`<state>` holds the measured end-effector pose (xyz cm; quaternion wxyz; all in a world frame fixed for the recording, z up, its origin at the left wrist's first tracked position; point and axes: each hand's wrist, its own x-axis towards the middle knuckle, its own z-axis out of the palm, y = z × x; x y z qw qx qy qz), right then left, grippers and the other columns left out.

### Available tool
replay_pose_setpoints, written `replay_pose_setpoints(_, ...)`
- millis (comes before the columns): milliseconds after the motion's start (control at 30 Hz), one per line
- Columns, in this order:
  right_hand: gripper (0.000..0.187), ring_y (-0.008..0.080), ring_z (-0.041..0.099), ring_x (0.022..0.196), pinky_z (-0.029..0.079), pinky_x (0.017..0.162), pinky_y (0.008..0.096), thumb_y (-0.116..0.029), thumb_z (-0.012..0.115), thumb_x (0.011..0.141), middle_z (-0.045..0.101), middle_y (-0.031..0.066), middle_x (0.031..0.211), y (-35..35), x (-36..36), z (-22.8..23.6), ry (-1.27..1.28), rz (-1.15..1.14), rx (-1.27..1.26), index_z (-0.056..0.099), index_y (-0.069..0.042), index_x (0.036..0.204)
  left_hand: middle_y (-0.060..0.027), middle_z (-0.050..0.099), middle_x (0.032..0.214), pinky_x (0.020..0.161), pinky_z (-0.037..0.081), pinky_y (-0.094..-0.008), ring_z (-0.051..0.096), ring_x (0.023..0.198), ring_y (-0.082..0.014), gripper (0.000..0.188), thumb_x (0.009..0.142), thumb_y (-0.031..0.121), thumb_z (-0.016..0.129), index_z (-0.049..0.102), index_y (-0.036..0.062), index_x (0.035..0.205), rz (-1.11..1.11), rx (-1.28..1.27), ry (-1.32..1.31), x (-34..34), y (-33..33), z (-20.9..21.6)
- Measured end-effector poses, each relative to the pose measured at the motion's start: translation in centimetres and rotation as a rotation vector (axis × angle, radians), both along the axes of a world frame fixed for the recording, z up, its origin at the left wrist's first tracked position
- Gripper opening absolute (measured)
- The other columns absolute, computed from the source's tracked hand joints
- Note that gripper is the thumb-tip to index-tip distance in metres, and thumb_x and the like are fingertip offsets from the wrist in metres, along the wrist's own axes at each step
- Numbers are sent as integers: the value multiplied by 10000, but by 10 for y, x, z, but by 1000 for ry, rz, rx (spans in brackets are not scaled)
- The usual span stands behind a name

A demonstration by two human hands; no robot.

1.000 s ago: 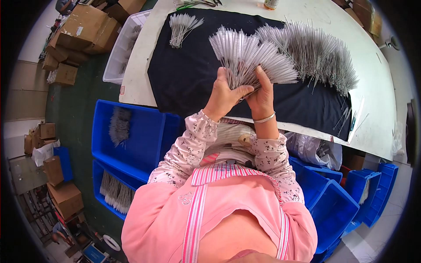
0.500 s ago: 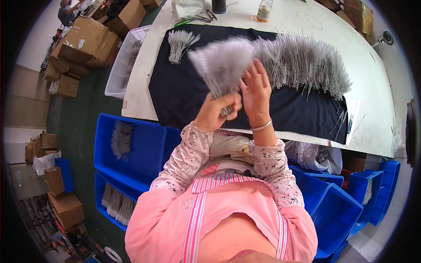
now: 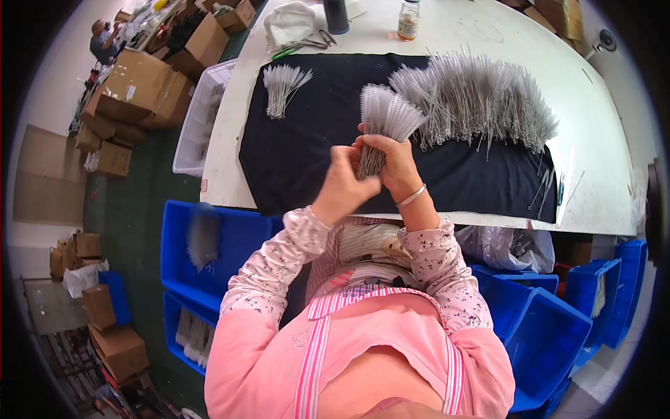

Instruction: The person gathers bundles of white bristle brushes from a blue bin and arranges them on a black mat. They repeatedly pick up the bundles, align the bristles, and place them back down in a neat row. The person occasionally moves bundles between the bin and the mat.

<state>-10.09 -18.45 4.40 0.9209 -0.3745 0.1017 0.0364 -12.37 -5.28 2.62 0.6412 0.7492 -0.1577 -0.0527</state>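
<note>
A bundle of thin wire brushes (image 3: pixel 391 115) with pale, translucent bristles stands above the near part of a dark cloth (image 3: pixel 307 157), bristles up and wire ends down. My right hand (image 3: pixel 394 162) is wrapped round its wire stems just below the bristles. At the lower wire ends, my left hand (image 3: pixel 345 181) cups the bundle, thumb beneath and fingers at its left side; it is slightly blurred. A large heap of similar brushes (image 3: pixel 481 98) lies to the right on the cloth. At the far left lies a smaller bunch (image 3: pixel 285 89).
On the white table (image 3: pixel 600 181) stand a dark cylinder (image 3: pixel 336 15) and a glass jar (image 3: pixel 408 21), near scissors (image 3: pixel 324 40). A few loose brushes (image 3: pixel 543 188) lie at the cloth's right edge. Blue bins (image 3: pixel 181 234) flank me, and a white crate (image 3: pixel 192 143) sits left.
The brush bundle has passed from my left hand into my right hand's grasp and now stands more upright. My left hand has shifted to its lower wire ends. The view has shifted slightly.
</note>
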Motion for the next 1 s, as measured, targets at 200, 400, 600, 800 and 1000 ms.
replay_pose_setpoints(200,369,202,646,768,535,711,314,2,655,717,640,124,921,-2,-7,24,-201,294,-57,580,60,1073,-108,615,904,639,560,-325,626,769,-180,385,839,177,701,506,-11,1112,-433,-242,879,14,7,42)
replay_pose_setpoints(400,439,145,603,835,502,739,279,-120,723,767,636,79,990,-28,-4,16,-337,321,-259,565,21,1151,-127,651,826,483,530,-281,619,651,-163,173,855,111,650,589,-3,969,-284,-220,660,13,11,40)
replay_pose_setpoints(600,226,75,576,762,485,651,232,-120,636,881,655,46,939,-19,-16,3,-304,97,-342,616,23,1055,-110,651,848,574,552,-305,662,750,-199,146,839,47,625,590,16,977,-207,-353,684,7,3,38)
replay_pose_setpoints(800,204,44,543,725,468,576,197,-116,600,894,638,25,888,-14,-16,1,-280,48,-318,619,20,1044,-51,655,868,571,512,-261,618,718,-138,177,839,78,656,612,53,1009,-91,-469,628,5,1,19)
replay_pose_setpoints(1000,222,63,556,798,446,705,219,-64,531,888,644,11,904,-3,-14,-2,-173,-145,-486,623,25,1069,-32,652,861,540,460,-222,570,658,-90,187,843,95,665,625,66,1023,106,-638,627,-2,-15,15)
